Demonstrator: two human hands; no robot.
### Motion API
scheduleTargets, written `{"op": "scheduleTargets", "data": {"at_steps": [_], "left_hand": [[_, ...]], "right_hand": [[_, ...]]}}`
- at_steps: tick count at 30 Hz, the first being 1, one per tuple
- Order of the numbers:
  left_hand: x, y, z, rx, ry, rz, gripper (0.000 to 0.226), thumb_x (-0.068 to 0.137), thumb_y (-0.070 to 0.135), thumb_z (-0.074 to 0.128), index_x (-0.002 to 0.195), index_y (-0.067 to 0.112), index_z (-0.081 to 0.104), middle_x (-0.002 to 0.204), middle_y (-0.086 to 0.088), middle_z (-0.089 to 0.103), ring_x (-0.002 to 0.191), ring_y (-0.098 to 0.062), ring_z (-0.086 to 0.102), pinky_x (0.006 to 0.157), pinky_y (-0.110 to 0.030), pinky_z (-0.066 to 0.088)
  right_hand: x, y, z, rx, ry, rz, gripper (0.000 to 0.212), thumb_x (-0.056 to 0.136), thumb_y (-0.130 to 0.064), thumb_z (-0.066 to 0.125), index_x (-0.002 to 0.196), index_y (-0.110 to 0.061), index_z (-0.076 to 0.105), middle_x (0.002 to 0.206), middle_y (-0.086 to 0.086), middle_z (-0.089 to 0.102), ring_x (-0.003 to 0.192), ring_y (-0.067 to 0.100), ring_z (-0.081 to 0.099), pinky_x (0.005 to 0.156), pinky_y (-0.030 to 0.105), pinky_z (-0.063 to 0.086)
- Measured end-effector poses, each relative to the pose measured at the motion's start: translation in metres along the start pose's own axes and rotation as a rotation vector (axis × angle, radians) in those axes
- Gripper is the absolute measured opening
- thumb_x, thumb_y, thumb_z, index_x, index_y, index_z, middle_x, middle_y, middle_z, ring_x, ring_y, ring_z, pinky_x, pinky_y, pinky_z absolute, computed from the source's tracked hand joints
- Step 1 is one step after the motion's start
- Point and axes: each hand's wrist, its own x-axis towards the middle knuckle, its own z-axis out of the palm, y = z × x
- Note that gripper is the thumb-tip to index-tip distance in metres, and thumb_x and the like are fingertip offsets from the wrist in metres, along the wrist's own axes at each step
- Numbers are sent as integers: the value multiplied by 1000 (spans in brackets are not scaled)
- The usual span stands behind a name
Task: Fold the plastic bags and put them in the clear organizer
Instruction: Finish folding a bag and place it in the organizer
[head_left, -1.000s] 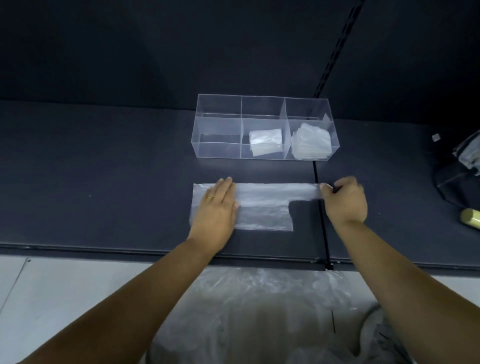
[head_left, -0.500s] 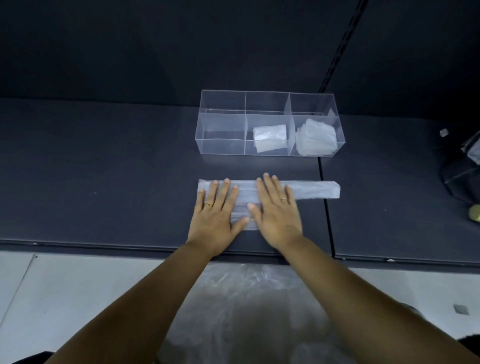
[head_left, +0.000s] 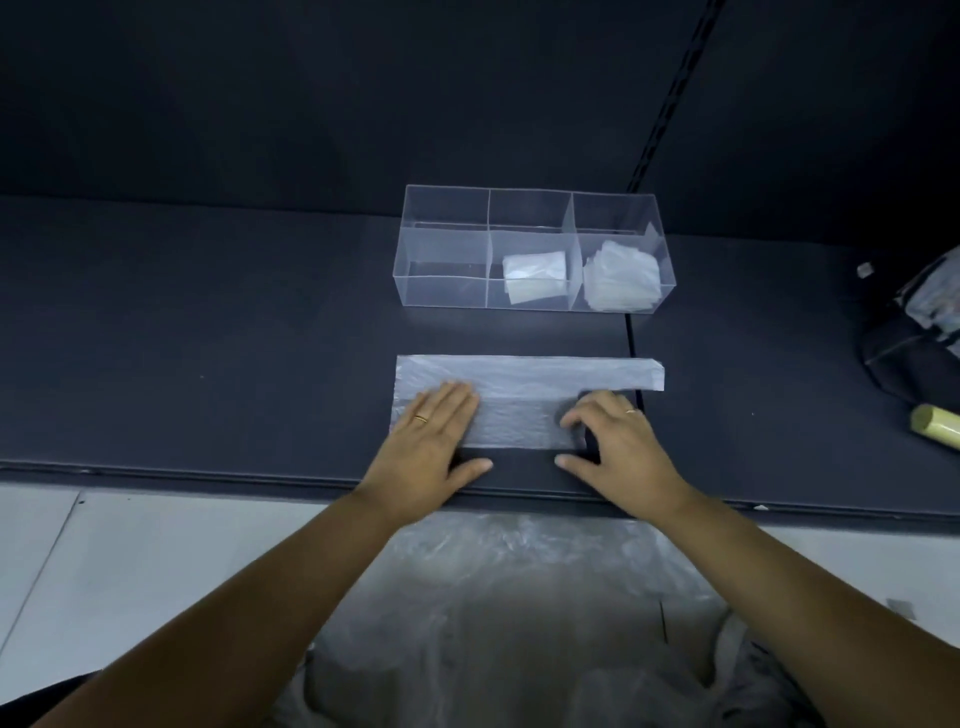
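A translucent plastic bag (head_left: 524, 387) lies flat on the dark shelf (head_left: 208, 338), its handle strip stretching right. My left hand (head_left: 431, 441) rests flat on the bag's left part, fingers spread. My right hand (head_left: 613, 441) sits at the bag's near right corner with fingers curled on the plastic and the thumb on the shelf. Behind the bag stands the clear organizer (head_left: 447, 291) with three compartments. Its middle one holds a folded bag (head_left: 535, 270), its right one a stack of folded bags (head_left: 621, 280), and its left one is bare.
A heap of loose plastic bags (head_left: 509, 623) lies below the shelf's front edge, near my body. At the right edge sit a dark bag (head_left: 914, 353) and a yellowish cylinder (head_left: 935, 423). A seam (head_left: 631, 332) splits the shelf.
My right hand slid right from the bag's middle to its near right corner and curled its fingers. Both hands pulled back a little toward me; the left stays flat on the bag.
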Motion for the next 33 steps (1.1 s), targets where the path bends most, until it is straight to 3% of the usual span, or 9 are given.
{"op": "scheduleTargets", "data": {"at_steps": [3,7,13,16,20,22,25,27,33], "left_hand": [[4,13,10,-22,-53,26,80,93,58,40,153,13,12,161,-2,7,147,-12,-2,114,-21,-17],[8,14,13,-30,-39,-32,78,93,59,40,153,16,13,161,3,6,147,-11,1,117,-25,-10],[13,20,10,-14,50,-84,52,102,38,37,149,18,29,157,4,26,144,-13,22,116,-27,10],[13,28,6,-43,116,-90,37,101,20,44,136,11,52,144,-3,48,133,-20,44,110,-33,30],[6,39,2,-44,191,-42,22,90,11,63,109,4,69,116,-10,68,107,-28,65,89,-39,51],[2,43,0,-36,148,-48,26,96,16,54,117,6,66,124,-9,65,114,-28,60,94,-39,46],[-1,44,-2,-53,106,-52,31,101,22,43,122,12,63,125,-4,64,116,-25,57,96,-36,40],[-1,39,-9,-133,77,-82,28,100,24,42,108,13,66,111,-2,68,107,-25,59,91,-34,43],[14,-6,-42,-653,-65,-446,18,90,18,65,92,2,73,94,-6,72,88,-14,63,77,-18,43]], "right_hand": [[0,0,1,7,13,28,19,79,-19,77,94,-13,67,101,1,55,98,23,52,85,30,36],[15,-5,2,-10,-15,86,6,88,-13,65,83,-15,63,101,-4,50,99,19,49,85,26,30],[23,-4,-31,323,-269,236,13,95,-18,56,82,-18,59,102,-4,48,94,14,51,84,21,35],[19,-5,-41,232,-224,236,8,90,-28,63,88,-21,60,108,-6,46,106,14,47,98,27,35],[12,-29,-36,-47,-129,21,79,66,-62,72,133,-31,42,147,-12,22,135,8,15,113,31,-2],[8,-45,-19,-146,-156,-102,85,69,-57,73,140,-30,36,150,-11,23,140,11,15,115,33,-8],[8,-56,2,-101,-39,-69,41,81,-30,72,119,-22,59,126,-7,55,125,17,42,109,29,15],[10,-50,-1,51,45,56,13,82,-20,70,95,-18,67,98,-4,65,107,21,53,97,29,30],[22,-15,-22,482,-29,382,15,87,-19,68,81,-7,61,89,7,68,91,22,62,87,32,45]]}}
